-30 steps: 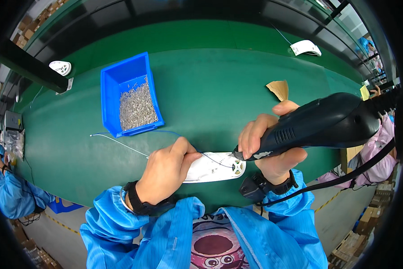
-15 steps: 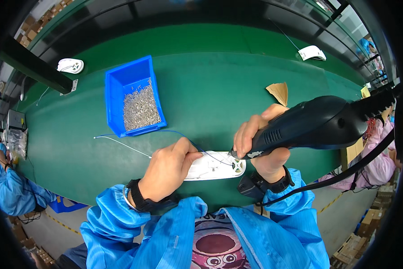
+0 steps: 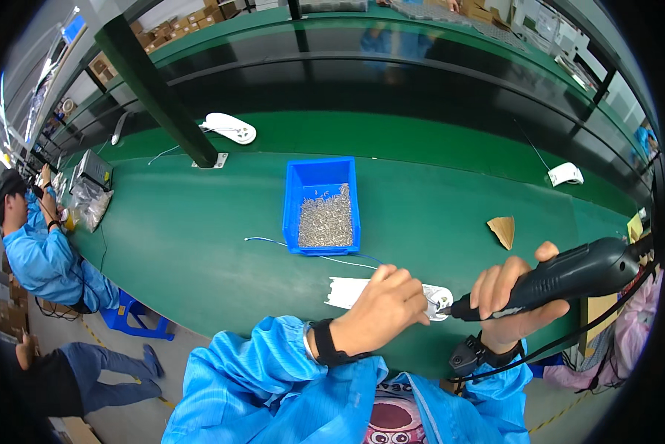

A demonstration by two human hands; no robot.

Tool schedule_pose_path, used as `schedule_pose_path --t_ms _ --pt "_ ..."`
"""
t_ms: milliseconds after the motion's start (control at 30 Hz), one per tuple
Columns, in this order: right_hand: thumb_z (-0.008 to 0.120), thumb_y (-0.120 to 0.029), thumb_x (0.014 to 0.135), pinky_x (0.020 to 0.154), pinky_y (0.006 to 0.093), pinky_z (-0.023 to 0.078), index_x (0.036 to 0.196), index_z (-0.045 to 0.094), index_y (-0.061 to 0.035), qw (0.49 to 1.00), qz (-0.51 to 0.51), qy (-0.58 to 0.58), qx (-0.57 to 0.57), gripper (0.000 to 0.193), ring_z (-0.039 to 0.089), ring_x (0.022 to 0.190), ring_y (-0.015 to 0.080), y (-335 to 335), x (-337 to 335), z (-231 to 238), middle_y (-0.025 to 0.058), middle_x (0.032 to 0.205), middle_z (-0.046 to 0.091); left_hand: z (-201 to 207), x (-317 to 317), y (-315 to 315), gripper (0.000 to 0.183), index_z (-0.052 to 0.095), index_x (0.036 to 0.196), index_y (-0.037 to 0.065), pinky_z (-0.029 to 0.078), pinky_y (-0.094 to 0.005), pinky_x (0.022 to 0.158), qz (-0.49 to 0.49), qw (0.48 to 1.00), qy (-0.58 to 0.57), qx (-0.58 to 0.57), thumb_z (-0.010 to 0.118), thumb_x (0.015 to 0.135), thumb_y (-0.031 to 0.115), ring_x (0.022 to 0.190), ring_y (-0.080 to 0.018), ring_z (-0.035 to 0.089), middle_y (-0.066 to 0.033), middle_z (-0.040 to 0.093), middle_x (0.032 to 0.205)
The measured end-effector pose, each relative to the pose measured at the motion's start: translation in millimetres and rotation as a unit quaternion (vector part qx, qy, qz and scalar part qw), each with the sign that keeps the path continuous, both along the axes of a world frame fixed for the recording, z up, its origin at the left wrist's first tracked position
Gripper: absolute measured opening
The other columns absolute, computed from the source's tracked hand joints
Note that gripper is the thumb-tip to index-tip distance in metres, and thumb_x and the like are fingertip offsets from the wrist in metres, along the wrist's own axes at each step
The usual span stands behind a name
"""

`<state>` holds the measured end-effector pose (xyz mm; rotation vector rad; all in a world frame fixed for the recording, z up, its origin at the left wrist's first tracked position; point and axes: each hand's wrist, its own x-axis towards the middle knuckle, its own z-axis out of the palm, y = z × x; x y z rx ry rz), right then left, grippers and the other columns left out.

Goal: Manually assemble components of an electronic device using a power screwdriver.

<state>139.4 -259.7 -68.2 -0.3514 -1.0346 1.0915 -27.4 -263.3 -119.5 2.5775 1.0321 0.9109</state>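
Note:
A long white plastic housing with a rounded, spoked end lies on the green bench in front of me. My left hand bends over its middle, fingertips pinched together and pressed on it close to the rounded end. What lies under those fingertips is hidden. My right hand is wrapped round a black electric screwdriver, held almost level, its tip at the rounded end. A thin white and blue wire runs out past the housing. Beyond it stands a blue bin of small silver screws.
The screwdriver's black cord loops past my right wrist. A torn cardboard piece lies at the right. More white housings lie far left and far right. A green post rises at the back. A co-worker sits at the left.
The view has swung, so the bench appears lower and further right. My left hand has shifted along the housing toward its rounded end. The screwdriver's tip has moved to that end's nearer side.

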Motion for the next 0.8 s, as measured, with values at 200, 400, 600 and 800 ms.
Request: schedule_pose_path --t_ms 200,400,600,800 --pt "0.045 -0.065 0.075 0.04 0.0282 0.045 0.108 0.025 -0.0069 0.999 0.036 -0.021 0.015 0.07 0.049 0.038 0.0167 2 -8 -7 0.0066 0.056 0.049 1 -1 0 0.017 0.061 0.069 0.012 0.031 -0.0359 0.083 -0.047 0.992 -0.103 -0.061 0.072 0.061 0.022 0.076 -0.0154 0.049 0.0035 0.053 0.068" --pt "0.046 -0.063 0.075 0.041 0.0282 0.046 0.109 0.026 -0.0068 0.999 0.047 -0.014 0.02 0.069 0.05 0.04 0.0173 4 -12 -10 0.0074 0.057 0.05 -3 -2 2 0.016 0.062 0.067 0.013 0.029 -0.0395 0.086 -0.033 0.99 -0.118 -0.063 0.072 0.06 0.023 0.076 -0.0152 0.05 0.0037 0.053 0.067" --pt "0.05 -0.059 0.076 0.043 0.0282 0.046 0.108 0.027 -0.0058 0.997 0.064 -0.025 0.04 0.067 0.051 0.043 0.0184 3 -15 -12 0.0097 0.059 0.051 -3 -2 1 0.016 0.062 0.067 0.012 0.027 -0.0424 0.091 -0.022 0.991 -0.114 -0.066 0.072 0.061 0.022 0.077 -0.0151 0.05 0.0036 0.053 0.067" --pt "0.054 -0.058 0.074 0.043 0.0286 0.046 0.108 0.027 -0.0059 0.996 0.081 -0.018 0.032 0.068 0.051 0.045 0.0191 -2 -15 -13 0.0112 0.06 0.052 -4 -5 -7 0.026 0.062 0.082 0.009 0.025 -0.0454 0.094 -0.027 0.993 -0.062 -0.092 0.072 0.062 0.023 0.082 -0.0173 0.051 0.0003 0.056 0.076"
